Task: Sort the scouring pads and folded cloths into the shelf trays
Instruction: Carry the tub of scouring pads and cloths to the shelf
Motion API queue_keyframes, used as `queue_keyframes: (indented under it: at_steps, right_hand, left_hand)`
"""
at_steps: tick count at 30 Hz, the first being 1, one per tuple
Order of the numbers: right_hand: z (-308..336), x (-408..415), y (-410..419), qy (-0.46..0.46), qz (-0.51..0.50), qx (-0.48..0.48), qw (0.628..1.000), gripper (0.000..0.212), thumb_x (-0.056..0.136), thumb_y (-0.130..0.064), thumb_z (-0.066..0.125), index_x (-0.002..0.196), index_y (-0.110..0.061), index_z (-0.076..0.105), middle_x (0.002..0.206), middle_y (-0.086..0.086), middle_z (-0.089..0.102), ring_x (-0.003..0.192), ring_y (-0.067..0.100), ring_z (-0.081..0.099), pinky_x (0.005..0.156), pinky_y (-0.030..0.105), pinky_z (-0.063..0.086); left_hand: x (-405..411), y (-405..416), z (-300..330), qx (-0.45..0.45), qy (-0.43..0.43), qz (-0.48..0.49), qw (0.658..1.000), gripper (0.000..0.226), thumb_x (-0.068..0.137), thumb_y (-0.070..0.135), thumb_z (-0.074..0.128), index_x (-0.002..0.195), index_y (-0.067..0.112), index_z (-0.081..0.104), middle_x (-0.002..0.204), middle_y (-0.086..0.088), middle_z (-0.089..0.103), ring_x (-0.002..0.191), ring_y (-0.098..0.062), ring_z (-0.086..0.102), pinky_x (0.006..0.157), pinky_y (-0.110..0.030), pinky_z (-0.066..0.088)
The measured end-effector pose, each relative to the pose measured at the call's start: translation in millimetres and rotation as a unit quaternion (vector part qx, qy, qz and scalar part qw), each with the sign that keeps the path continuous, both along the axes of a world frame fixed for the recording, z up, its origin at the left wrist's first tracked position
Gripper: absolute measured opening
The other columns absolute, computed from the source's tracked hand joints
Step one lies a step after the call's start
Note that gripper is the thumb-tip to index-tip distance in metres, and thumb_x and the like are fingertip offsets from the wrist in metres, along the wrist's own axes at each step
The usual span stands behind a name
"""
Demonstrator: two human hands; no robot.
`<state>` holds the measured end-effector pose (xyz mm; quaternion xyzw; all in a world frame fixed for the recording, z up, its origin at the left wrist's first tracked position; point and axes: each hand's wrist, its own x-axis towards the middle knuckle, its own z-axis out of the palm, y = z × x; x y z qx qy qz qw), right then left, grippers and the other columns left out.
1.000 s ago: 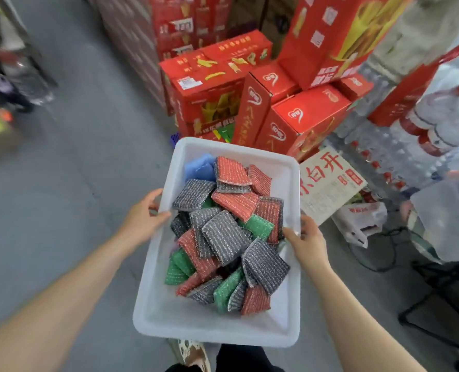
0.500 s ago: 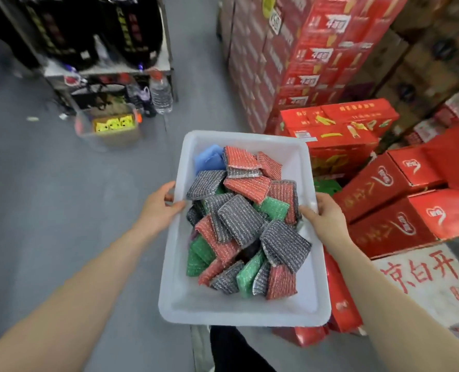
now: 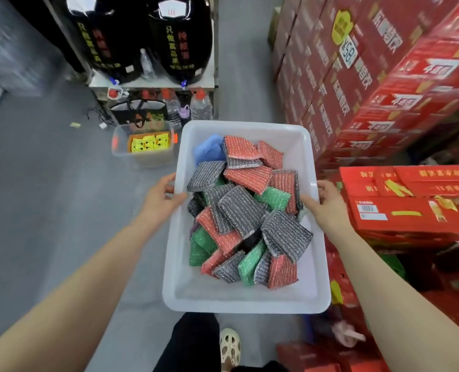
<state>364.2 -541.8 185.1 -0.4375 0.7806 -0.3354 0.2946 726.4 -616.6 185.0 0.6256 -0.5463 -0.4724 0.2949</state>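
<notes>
I carry a white plastic tray (image 3: 246,299) in front of me above the floor. My left hand (image 3: 160,201) grips its left rim and my right hand (image 3: 327,204) grips its right rim. Inside lies a heap of several scouring pads (image 3: 243,210) in grey, red and green. A folded blue cloth (image 3: 209,150) sits at the tray's far left corner, partly under the pads.
Stacks of red cartons (image 3: 370,84) fill the right side, with lower red boxes (image 3: 411,208) close to my right arm. Ahead stands a rack with black barrels (image 3: 180,36), water bottles and a clear bin (image 3: 142,146) on the grey floor. My foot (image 3: 229,347) shows below.
The view has swung left while I carry the tray: the red boxes slid to the right and the rack with barrels came into view ahead. Both hands keep their grip.
</notes>
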Motion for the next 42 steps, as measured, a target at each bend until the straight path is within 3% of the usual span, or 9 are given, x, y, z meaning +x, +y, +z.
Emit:
queue_keyframes:
  at_steps: [6,10,14,17,22,27,32,38,42]
  right_hand:
    - [-14,-10,-138,0.004,-0.023,0.007,1.000,0.044,0.088,-0.025,0.072,0.125,-0.012,0.052,0.097,-0.006,0.061,0.074,-0.001,0.053,0.060,0.020,0.037]
    - [-7,-26,-221,0.016,-0.039,0.036,0.998,0.044,0.089,-0.029,0.070,0.125,-0.015,0.050,0.090,-0.010,0.058,0.078,0.012,0.056,0.064,0.028,0.040]
    - [1,-55,-305,0.027,-0.048,0.032,0.998,0.045,0.089,-0.031,0.070,0.127,-0.016,0.050,0.095,-0.005,0.060,0.081,0.015,0.057,0.065,0.029,0.039]
    - [-1,-86,-376,0.040,-0.060,0.023,0.997,0.042,0.089,-0.031,0.070,0.124,-0.016,0.051,0.090,-0.007,0.059,0.073,0.009,0.054,0.067,0.031,0.041]
    - [-4,-151,-507,0.055,-0.053,0.013,0.997,0.044,0.089,-0.029,0.070,0.127,-0.014,0.052,0.090,-0.004,0.058,0.071,-0.001,0.049,0.056,0.021,0.035]
    - [3,-211,-644,0.051,-0.046,0.022,0.997,0.043,0.088,-0.029,0.071,0.125,-0.015,0.054,0.083,-0.014,0.055,0.069,-0.004,0.048,0.055,0.019,0.033]
    - [4,-250,-787,0.048,-0.023,0.020,0.998,0.043,0.088,-0.028,0.071,0.126,-0.016,0.054,0.090,-0.013,0.058,0.078,0.007,0.054,0.068,0.027,0.040]
    - [6,-297,-961,0.023,-0.032,0.011,0.999,0.044,0.089,-0.028,0.071,0.128,-0.020,0.052,0.089,-0.021,0.055,0.079,-0.001,0.057,0.059,0.016,0.038]
    - [15,-333,-1067,0.024,-0.041,0.000,0.999,0.045,0.089,-0.027,0.070,0.129,-0.020,0.052,0.087,-0.025,0.050,0.073,-0.010,0.050,0.058,0.008,0.034]
  left_hand:
    - [-15,-153,-12,-0.012,0.011,-0.031,0.999,0.051,0.089,0.009,0.068,0.136,0.018,0.049,0.096,-0.001,0.060,0.075,-0.016,0.053,0.063,-0.029,0.044]
    - [-38,-251,-7,-0.019,-0.005,-0.047,0.999,0.054,0.088,0.007,0.068,0.138,0.017,0.049,0.101,-0.002,0.062,0.083,-0.018,0.053,0.078,-0.035,0.048]
    - [-70,-349,-1,-0.035,-0.026,-0.067,0.997,0.052,0.088,0.009,0.068,0.136,0.017,0.051,0.103,-0.002,0.063,0.087,-0.017,0.055,0.069,-0.022,0.045]
    - [-102,-426,-4,-0.032,-0.029,-0.088,0.995,0.052,0.088,0.008,0.068,0.137,0.017,0.052,0.105,-0.005,0.064,0.085,-0.017,0.057,0.074,-0.028,0.048]
    - [-170,-552,-11,-0.009,0.007,-0.060,0.998,0.052,0.089,0.009,0.067,0.137,0.021,0.051,0.091,0.007,0.063,0.068,0.003,0.059,0.063,-0.016,0.048]
    - [-225,-675,-6,-0.001,0.017,-0.050,0.999,0.050,0.089,0.005,0.066,0.135,0.018,0.052,0.105,-0.009,0.065,0.084,-0.019,0.059,0.083,-0.040,0.053]
    - [-265,-800,-7,-0.001,0.022,-0.018,1.000,0.041,0.089,0.004,0.064,0.122,0.026,0.057,0.088,0.002,0.064,0.075,-0.013,0.059,0.078,-0.035,0.050]
    - [-313,-969,-11,-0.001,0.028,-0.010,1.000,0.045,0.089,0.007,0.064,0.129,0.024,0.056,0.101,-0.010,0.064,0.087,-0.025,0.060,0.085,-0.046,0.052]
    - [-353,-1072,-4,-0.012,0.022,-0.001,1.000,0.042,0.089,0.007,0.063,0.127,0.021,0.056,0.100,-0.005,0.065,0.082,-0.015,0.060,0.082,-0.034,0.050]
